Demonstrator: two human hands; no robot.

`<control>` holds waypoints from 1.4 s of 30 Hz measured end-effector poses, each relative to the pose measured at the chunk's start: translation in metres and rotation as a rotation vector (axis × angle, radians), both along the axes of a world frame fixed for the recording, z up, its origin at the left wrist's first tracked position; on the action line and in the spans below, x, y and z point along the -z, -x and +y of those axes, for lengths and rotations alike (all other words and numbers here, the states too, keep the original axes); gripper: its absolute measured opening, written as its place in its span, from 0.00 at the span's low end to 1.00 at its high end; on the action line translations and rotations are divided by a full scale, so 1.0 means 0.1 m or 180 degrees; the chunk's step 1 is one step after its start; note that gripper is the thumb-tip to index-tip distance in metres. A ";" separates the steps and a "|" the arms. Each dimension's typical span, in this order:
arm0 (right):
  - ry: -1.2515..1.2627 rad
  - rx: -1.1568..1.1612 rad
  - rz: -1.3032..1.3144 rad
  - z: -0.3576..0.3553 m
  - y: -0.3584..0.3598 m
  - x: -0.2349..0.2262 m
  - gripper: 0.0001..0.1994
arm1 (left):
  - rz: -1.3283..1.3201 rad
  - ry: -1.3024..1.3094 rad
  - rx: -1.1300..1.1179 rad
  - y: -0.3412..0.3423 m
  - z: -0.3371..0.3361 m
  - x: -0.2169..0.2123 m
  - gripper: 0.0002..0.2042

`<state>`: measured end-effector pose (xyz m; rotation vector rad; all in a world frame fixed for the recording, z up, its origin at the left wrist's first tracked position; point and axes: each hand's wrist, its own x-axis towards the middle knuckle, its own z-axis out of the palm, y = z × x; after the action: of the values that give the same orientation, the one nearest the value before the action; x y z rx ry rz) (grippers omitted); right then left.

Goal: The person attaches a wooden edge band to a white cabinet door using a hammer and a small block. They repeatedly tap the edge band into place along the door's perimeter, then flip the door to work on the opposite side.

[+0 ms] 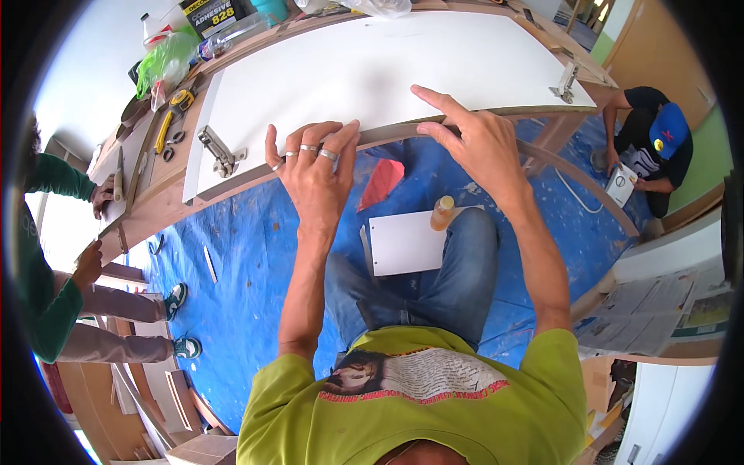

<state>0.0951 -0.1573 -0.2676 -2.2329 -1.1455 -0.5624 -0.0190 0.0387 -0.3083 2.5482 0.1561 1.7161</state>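
A long white panel (341,70) lies on a wooden workbench in front of me, with a thin grey-brown strip (387,133) along its near edge. Silver rings show on my left hand (316,163), whose bent, parted fingers rest on that edge. My right hand (484,143) touches the same edge farther right. Its index finger and thumb stretch out apart over the panel, and its other fingers are partly hidden. Metal cabinet hinges are fixed near the panel's ends, one at the left (221,153) and one at the right (566,83).
A tape measure (182,99), a yellow cutter (163,132) and scissors (173,145) lie left on the bench. One person (54,256) works at left, another (651,147) crouches at right. Blue sheeting (256,256) covers the floor; a white board (403,246) and a bottle (442,213) are by my legs.
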 end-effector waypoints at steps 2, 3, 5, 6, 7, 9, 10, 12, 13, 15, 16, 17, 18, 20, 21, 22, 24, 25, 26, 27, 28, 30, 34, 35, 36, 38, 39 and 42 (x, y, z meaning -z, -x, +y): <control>-0.0042 -0.0033 -0.0052 0.00 -0.04 0.03 0.24 | -0.0009 0.0027 0.0030 -0.03 -0.02 0.01 0.11; -0.0037 -0.0028 -0.0024 0.00 -0.05 0.03 0.24 | -0.0014 0.0022 0.0028 -0.03 -0.02 0.00 0.10; -0.0026 -0.0017 0.0031 0.00 -0.04 0.01 0.24 | 0.0027 -0.0009 0.0013 -0.01 -0.01 -0.01 0.10; -0.0048 -0.0014 -0.0012 0.00 -0.05 0.01 0.24 | 0.0043 -0.0017 0.0025 -0.01 -0.02 -0.01 0.10; -0.0071 -0.0007 -0.0055 0.00 -0.06 0.02 0.24 | 0.0047 -0.0025 0.0030 -0.02 -0.03 -0.01 0.10; -0.0053 0.0064 -0.0102 0.00 -0.05 0.00 0.24 | 0.0062 -0.0028 0.0047 -0.04 -0.05 -0.01 0.11; -0.0013 0.0127 -0.0104 0.01 -0.02 -0.02 0.24 | 0.0075 -0.0049 0.0064 -0.05 -0.06 0.00 0.11; -0.0071 0.0178 -0.0142 -0.05 -0.04 -0.02 0.25 | 0.0082 -0.0090 0.0100 -0.10 -0.10 -0.02 0.11; -0.0168 0.0162 -0.0180 -0.11 -0.09 0.02 0.25 | 0.0086 -0.0128 0.0142 -0.13 -0.14 -0.03 0.12; -0.0286 0.0157 -0.0218 -0.24 -0.17 0.04 0.25 | 0.0106 -0.0213 0.0212 -0.18 -0.21 -0.03 0.12; -0.0307 0.0167 -0.0218 -0.31 -0.21 0.05 0.25 | 0.0103 -0.0229 0.0246 -0.22 -0.24 -0.04 0.12; -0.0328 0.0176 -0.0217 -0.36 -0.25 0.06 0.24 | 0.0101 -0.0245 0.0278 -0.26 -0.26 -0.06 0.13; -0.0382 0.0187 -0.0247 -0.40 -0.28 0.07 0.24 | 0.0103 -0.0262 0.0325 -0.30 -0.29 -0.06 0.13; -0.0261 0.0217 -0.0064 -0.44 -0.28 0.05 0.24 | 0.0146 -0.0247 0.0342 -0.33 -0.33 -0.06 0.13; -0.0202 0.0237 0.0017 -0.45 -0.29 0.04 0.23 | 0.0156 -0.0242 0.0354 -0.35 -0.36 -0.06 0.13; -0.0217 0.0231 -0.0033 -0.45 -0.30 0.05 0.23 | 0.0142 -0.0228 0.0342 -0.37 -0.37 -0.05 0.13; -0.0244 0.0197 -0.0125 -0.44 -0.34 0.07 0.23 | 0.0124 -0.0197 0.0296 -0.38 -0.36 -0.02 0.12; -0.0271 0.0185 -0.0118 -0.45 -0.34 0.07 0.23 | 0.0124 -0.0195 0.0307 -0.39 -0.36 -0.02 0.12; -0.0297 0.0171 -0.0112 -0.45 -0.35 0.06 0.24 | 0.0124 -0.0191 0.0318 -0.39 -0.37 -0.02 0.12; -0.0332 0.0154 -0.0105 -0.45 -0.36 0.06 0.24 | 0.0124 -0.0196 0.0324 -0.40 -0.37 -0.03 0.12; -0.0348 0.0151 -0.0135 -0.45 -0.37 0.06 0.24 | 0.0125 -0.0198 0.0310 -0.40 -0.37 -0.04 0.12; -0.0375 0.0152 -0.0197 -0.44 -0.39 0.06 0.24 | 0.0123 -0.0198 0.0287 -0.40 -0.38 -0.04 0.11; -0.0329 0.0143 -0.0150 -0.42 -0.37 0.04 0.23 | 0.0132 -0.0192 0.0276 -0.39 -0.37 -0.02 0.11; -0.0292 0.0173 -0.0175 -0.43 -0.38 0.03 0.23 | 0.0144 -0.0187 0.0284 -0.40 -0.38 -0.03 0.11; -0.0250 0.0206 -0.0207 -0.44 -0.39 0.02 0.23 | 0.0148 -0.0178 0.0296 -0.42 -0.40 -0.04 0.11; -0.0185 0.0270 -0.0121 -0.48 -0.38 0.02 0.23 | 0.0180 -0.0169 0.0344 -0.45 -0.46 -0.07 0.11; -0.0147 0.0305 -0.0081 -0.51 -0.38 0.01 0.23 | 0.0193 -0.0160 0.0371 -0.47 -0.49 -0.09 0.11; -0.0196 0.0339 -0.0077 -0.74 -0.46 0.05 0.24 | 0.0231 -0.0171 0.0483 -0.53 -0.57 -0.10 0.11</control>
<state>0.1414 -0.2309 -0.2723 -2.2495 -1.0119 -0.6607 0.0341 -0.0183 -0.2979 2.5863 -0.0789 1.5958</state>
